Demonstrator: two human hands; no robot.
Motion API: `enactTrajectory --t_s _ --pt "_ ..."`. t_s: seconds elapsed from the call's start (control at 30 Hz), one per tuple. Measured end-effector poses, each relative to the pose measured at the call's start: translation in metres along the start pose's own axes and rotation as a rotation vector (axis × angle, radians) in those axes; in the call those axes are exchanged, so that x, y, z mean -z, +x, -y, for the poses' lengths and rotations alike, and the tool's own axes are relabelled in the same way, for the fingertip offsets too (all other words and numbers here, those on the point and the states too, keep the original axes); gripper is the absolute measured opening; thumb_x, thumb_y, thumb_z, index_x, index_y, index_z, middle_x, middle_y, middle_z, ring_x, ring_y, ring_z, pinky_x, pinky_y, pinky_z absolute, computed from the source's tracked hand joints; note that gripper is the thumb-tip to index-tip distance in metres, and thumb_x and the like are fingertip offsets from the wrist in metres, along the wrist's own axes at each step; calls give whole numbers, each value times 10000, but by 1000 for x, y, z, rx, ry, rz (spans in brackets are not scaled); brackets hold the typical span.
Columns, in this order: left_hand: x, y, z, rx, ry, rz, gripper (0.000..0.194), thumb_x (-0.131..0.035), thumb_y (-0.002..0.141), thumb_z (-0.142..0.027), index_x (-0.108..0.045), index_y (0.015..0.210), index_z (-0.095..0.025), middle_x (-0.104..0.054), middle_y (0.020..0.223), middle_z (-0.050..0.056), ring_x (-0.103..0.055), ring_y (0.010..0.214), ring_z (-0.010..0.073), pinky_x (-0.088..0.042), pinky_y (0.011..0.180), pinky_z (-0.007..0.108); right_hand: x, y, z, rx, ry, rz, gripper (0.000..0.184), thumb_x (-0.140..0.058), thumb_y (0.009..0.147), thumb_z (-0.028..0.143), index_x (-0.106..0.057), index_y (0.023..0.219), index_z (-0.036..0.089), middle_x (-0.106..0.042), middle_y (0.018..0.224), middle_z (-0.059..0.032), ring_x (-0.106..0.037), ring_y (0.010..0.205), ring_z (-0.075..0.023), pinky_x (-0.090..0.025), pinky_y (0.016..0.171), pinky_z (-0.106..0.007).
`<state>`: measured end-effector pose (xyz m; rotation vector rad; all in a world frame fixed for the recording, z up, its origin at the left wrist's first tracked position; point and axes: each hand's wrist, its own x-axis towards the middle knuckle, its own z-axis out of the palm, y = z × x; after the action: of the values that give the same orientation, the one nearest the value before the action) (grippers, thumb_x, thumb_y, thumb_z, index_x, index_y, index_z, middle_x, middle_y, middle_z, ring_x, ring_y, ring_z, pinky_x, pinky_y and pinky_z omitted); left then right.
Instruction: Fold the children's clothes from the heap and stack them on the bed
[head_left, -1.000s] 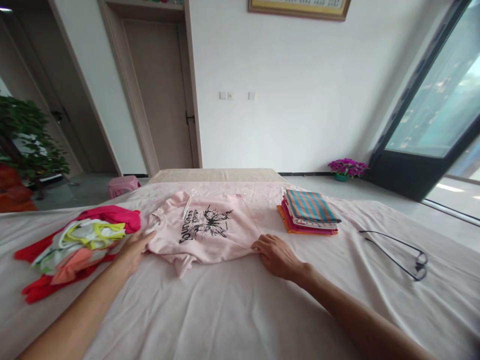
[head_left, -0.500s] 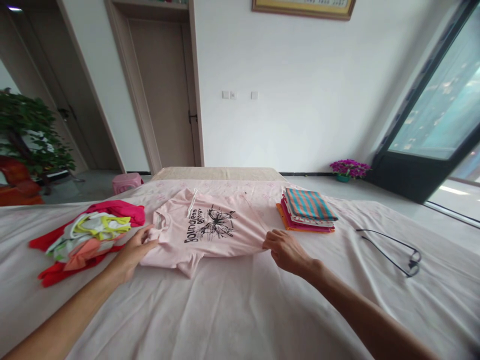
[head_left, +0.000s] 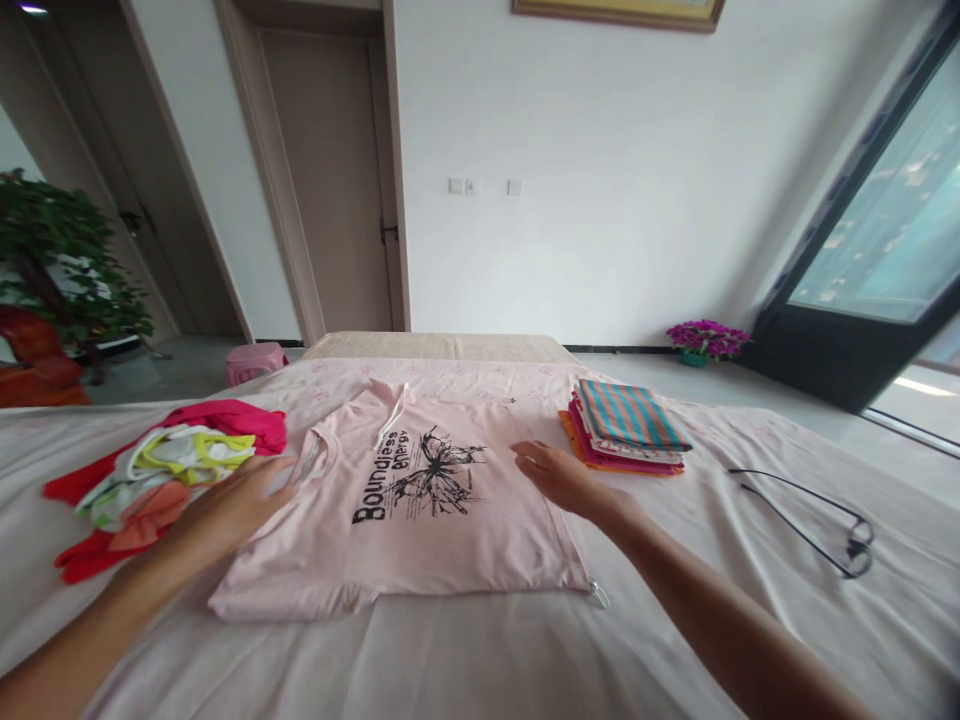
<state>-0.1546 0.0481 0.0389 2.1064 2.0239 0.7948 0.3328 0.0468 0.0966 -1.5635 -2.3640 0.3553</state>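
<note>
A pink T-shirt (head_left: 480, 540) with black lettering and a butterfly print lies spread on the cloth-covered bed or table, its collar toward the left and its hem toward the right. A white cord loops at the hem's near corner. My left hand (head_left: 251, 497) hovers by the collar and near sleeve, its fingers apart and holding nothing. Over the hem side of the shirt is my right hand (head_left: 551, 472), fingers stretched out and empty; whether it touches the fabric I cannot tell.
A loose heap of clothes (head_left: 161, 470) in red, yellow and white lies left. On the right sits a folded stack (head_left: 634, 420) topped with a striped cloth. Black-framed glasses (head_left: 817, 515) rest farther right. A pink stool (head_left: 256, 362) stands beyond the left edge.
Both hands have let go of the T-shirt. Its near side now lies spread out toward me, with the hem's near corner and cord showing. The right hand has risen slightly.
</note>
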Motion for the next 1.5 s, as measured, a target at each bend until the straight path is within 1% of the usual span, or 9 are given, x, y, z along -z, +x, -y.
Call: enactTrajectory --t_s 0.2,0.37,0.57,0.77,0.93,1.07,1.2,1.3,1.5 --pt "-74 50 -97 -159 135 73 567 -316 939 -429 -516 1373 -124 -505 1459 168 -408 1405 276 -337 1146 411 -65 81 44 -74 -71 68 640 -238 1023 470 -240 1560 122 -261 1608 -154 -238 1479 -277 -274 1151 -447" --pt "-115 54 -79 -115 298 113 632 -336 955 -479 -415 1470 -122 -375 1559 182 -315 1449 329 -252 1168 512 -111 94 34 -28 -208 42 648 -242 1013 517 -246 1568 182 -205 1632 -98 -153 1506 -273 -170 1193 -490" --pt "-105 48 -24 -107 421 76 628 -304 963 -526 -410 1485 -195 -378 1570 121 -291 1457 294 -214 1175 483 -107 89 -26 -82 -345 -50 679 -210 1007 532 -313 1548 135 -243 1616 -99 -195 1497 -263 -149 1212 -439" --pt "-90 33 -13 10 471 117 650 -272 967 -514 -335 1530 -197 -316 1601 141 -278 1468 329 -242 1148 510 -89 80 -52 -214 -397 -1 689 -183 1007 505 -264 1559 99 -193 1624 -117 -197 1496 -261 -179 1202 -457" --pt "-70 9 -34 19 523 36 580 -350 951 -387 -440 1470 -144 -364 1563 201 -273 1466 365 -166 1162 565 -82 67 -23 -345 -408 51 695 -226 1005 485 -251 1552 57 -173 1623 -159 -99 1513 -283 -50 1205 -522" --pt "-65 -16 -60 -119 406 101 595 -397 939 -410 -440 1468 -142 -329 1584 187 -234 1488 339 -186 1175 533 -97 46 40 -171 -295 47 710 -179 1007 542 -213 1571 111 -117 1638 -110 -46 1519 -260 -39 1213 -497" --pt "-67 -34 -68 -99 337 232 645 -356 951 -499 -370 1516 -188 -265 1616 158 -213 1497 335 -193 1176 531 -118 19 88 2 -203 53 698 -160 1008 564 -244 1571 160 -166 1633 -79 -104 1514 -256 -126 1216 -467" --pt "-63 -38 -57 -99 348 249 658 -341 951 -528 -333 1533 -220 -223 1635 126 -200 1503 320 -178 1183 531 -121 4 86 49 -226 23 658 -208 1013 541 -283 1562 185 -196 1628 -62 -141 1510 -244 -110 1223 -445" --pt "-50 -49 -16 -125 345 188 647 -366 944 -524 -379 1513 -216 -264 1624 118 -239 1494 290 -197 1190 489 -105 -11 24 -52 -316 -13 648 -235 1018 522 -262 1566 179 -203 1628 -77 -161 1506 -240 -112 1216 -442"
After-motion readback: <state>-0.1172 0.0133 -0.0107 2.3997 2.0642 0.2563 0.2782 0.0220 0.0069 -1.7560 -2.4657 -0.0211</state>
